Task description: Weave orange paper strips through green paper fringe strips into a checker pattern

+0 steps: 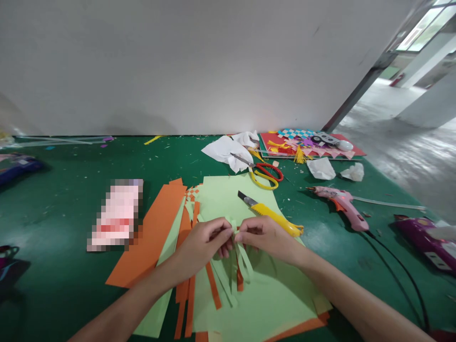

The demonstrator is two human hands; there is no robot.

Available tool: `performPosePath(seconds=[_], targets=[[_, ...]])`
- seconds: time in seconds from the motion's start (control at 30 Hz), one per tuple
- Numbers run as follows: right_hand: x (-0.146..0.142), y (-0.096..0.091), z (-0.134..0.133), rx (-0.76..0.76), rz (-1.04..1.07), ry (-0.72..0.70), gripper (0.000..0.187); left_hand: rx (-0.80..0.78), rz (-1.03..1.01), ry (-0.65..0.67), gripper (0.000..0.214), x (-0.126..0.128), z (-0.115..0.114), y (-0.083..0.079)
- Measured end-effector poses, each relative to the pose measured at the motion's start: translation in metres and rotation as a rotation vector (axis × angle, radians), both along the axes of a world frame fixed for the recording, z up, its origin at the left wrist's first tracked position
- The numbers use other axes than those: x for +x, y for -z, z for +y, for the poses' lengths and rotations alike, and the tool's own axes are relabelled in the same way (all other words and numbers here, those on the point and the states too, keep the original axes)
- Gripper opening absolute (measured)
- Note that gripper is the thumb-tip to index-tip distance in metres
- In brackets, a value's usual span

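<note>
Fingers pinched, my left hand (210, 240) and my right hand (265, 235) meet over the middle of the paper pile. Between their fingertips they hold light green paper strips (244, 263), whose ends hang down with some orange ones. Under the hands lies a light green paper sheet (281, 289). Orange paper strips (191, 294) and a larger orange paper sheet (149, 237) are to the left. A small orange and green woven paper piece (192, 194) shows just beyond. The yellow utility knife (276, 216) rests on the green sheet beside my right hand, its blade pointing away.
Scissors with red and yellow handles (265, 175) lie near white tissue (228, 151). On the right are a pink glue gun (342, 204) with a cord and a purple box (427, 242). A red board (356, 151) carries paper crafts. A blurred pink object (117, 213) lies left.
</note>
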State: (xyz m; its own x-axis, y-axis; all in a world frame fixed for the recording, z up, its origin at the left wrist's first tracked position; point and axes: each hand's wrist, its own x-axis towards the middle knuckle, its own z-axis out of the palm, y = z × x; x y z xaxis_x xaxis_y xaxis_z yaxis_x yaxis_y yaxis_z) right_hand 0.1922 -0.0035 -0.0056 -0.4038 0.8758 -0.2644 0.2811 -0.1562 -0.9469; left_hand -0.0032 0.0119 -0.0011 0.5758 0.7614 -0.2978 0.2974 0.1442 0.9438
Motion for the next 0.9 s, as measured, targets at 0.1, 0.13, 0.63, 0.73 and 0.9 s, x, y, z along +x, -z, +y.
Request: performPosePath(seconds=[0.1,0.13,0.63,0.73,0.9], targets=[[0.0,0.002,0.0,0.026,-0.015,0.014,0.032,0.003,0.006,0.01,0.03,0.0,-0.001,-0.001],[0.0,0.002,0.0,0.04,-0.022,0.017,0.031,0.003,0.008,0.012,0.03,0.0,-0.001,-0.001],[-0.001,-0.006,0.0,0.081,-0.078,0.134,0.031,0.023,0.018,0.028,0.03,-0.001,-0.002,-0.001],[0.0,-0.005,0.0,0.057,-0.06,0.143,0.03,0.023,0.017,0.026,0.029,-0.001,-0.002,-0.001],[-0.001,0.0,0.0,0.02,-0.014,0.163,0.035,0.01,0.022,0.02,0.025,-0.001,-0.001,0.0]])
